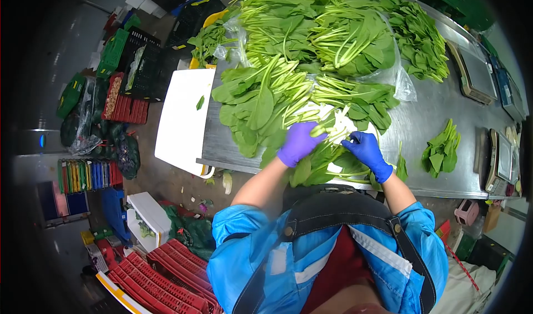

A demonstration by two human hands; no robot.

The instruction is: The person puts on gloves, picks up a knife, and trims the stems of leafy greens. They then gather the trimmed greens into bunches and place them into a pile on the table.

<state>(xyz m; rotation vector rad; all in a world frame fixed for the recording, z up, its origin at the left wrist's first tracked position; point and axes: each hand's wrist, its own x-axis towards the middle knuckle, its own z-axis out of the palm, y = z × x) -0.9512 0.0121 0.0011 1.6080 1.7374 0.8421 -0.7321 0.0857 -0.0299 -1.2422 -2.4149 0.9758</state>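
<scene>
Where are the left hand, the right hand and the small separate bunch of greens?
left hand point(300, 143): head view, back of the purple glove.
right hand point(367, 152): head view, back of the blue glove.
small bunch of greens point(441, 153): head view, middle of its leaves.

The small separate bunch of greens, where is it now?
In the head view, the small bunch lies alone on the steel table, right of the right hand and just left of a scale.

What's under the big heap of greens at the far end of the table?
Clear plastic sheeting shows at the edges of the heap, lying on the steel table. Anything beneath the heap's middle is covered by leaves.
</scene>
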